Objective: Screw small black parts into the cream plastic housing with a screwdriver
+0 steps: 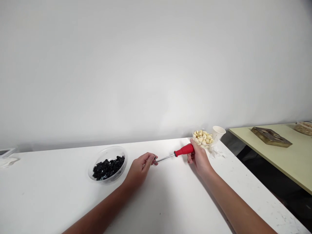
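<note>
Red-handled screwdriver (184, 150) held level over the bench (170, 201).
Right hand (199, 159) closes fully round the handle; left hand (140, 169), nearly shut, seems pinched on the shaft end (fingers hide the tip), just beside a bowl of black pieces (107, 164). Pale kernels (202, 138) lie at the far edge.

Tip of the steel shaft (165, 158) hidden in the left hand (140, 169), end of the red handle (185, 149) covered by the right hand (199, 159), small white object (6, 152) cut off at the left edge, pale-filled container (303, 128) cut off at the right edge

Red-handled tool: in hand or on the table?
In hand: the right hand grips the red handle, and the left hand holds the end of the metal shaft.
</note>
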`<act>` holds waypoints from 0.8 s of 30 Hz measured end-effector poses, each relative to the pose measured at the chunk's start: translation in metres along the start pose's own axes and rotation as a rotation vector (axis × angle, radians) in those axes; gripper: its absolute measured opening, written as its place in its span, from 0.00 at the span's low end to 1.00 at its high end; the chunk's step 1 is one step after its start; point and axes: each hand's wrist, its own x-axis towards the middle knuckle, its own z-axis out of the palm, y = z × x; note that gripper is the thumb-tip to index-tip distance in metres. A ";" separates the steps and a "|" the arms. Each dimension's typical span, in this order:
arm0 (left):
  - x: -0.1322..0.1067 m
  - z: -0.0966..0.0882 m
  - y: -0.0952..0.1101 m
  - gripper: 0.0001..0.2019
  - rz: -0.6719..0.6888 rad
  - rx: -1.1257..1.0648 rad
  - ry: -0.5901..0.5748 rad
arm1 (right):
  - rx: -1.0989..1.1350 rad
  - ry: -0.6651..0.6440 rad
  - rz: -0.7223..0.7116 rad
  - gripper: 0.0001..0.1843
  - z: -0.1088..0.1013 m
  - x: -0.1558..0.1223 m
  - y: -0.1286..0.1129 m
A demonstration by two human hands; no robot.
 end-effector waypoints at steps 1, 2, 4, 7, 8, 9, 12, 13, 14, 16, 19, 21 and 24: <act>-0.001 0.000 0.001 0.18 0.001 0.011 -0.001 | 0.004 0.004 0.001 0.25 0.000 0.000 0.001; -0.001 0.000 0.001 0.19 0.005 0.014 0.004 | 0.010 0.014 -0.005 0.24 0.000 0.001 0.001; 0.000 0.000 0.000 0.19 0.011 -0.015 0.023 | 0.023 0.043 -0.027 0.24 -0.002 0.002 0.000; 0.002 0.000 -0.003 0.21 -0.005 -0.108 0.051 | 0.029 0.091 -0.067 0.23 -0.004 0.004 -0.004; 0.003 0.001 -0.004 0.21 -0.013 -0.128 0.055 | 0.030 0.099 -0.077 0.23 -0.005 0.004 -0.005; 0.003 0.001 -0.004 0.21 -0.018 -0.137 0.059 | 0.029 0.099 -0.083 0.23 -0.005 0.004 -0.006; 0.004 0.000 -0.003 0.22 -0.018 -0.105 0.064 | 0.021 0.079 -0.091 0.22 -0.002 0.002 -0.006; 0.004 0.000 -0.003 0.22 -0.018 -0.086 0.065 | 0.017 0.071 -0.094 0.21 -0.001 0.001 -0.006; 0.004 0.000 -0.002 0.23 -0.019 -0.069 0.067 | 0.013 0.063 -0.098 0.21 0.000 -0.001 -0.005; 0.003 0.000 -0.002 0.23 -0.020 -0.042 0.064 | 0.005 0.048 -0.111 0.21 0.002 -0.003 -0.004; 0.003 0.000 -0.002 0.22 -0.024 -0.023 0.066 | -0.003 0.028 -0.131 0.21 0.003 -0.004 -0.003; 0.003 0.000 -0.003 0.22 -0.033 -0.023 0.075 | -0.007 0.021 -0.142 0.21 0.003 -0.004 -0.002; 0.003 0.000 -0.003 0.22 -0.042 -0.038 0.086 | -0.012 0.016 -0.154 0.21 0.002 -0.004 -0.002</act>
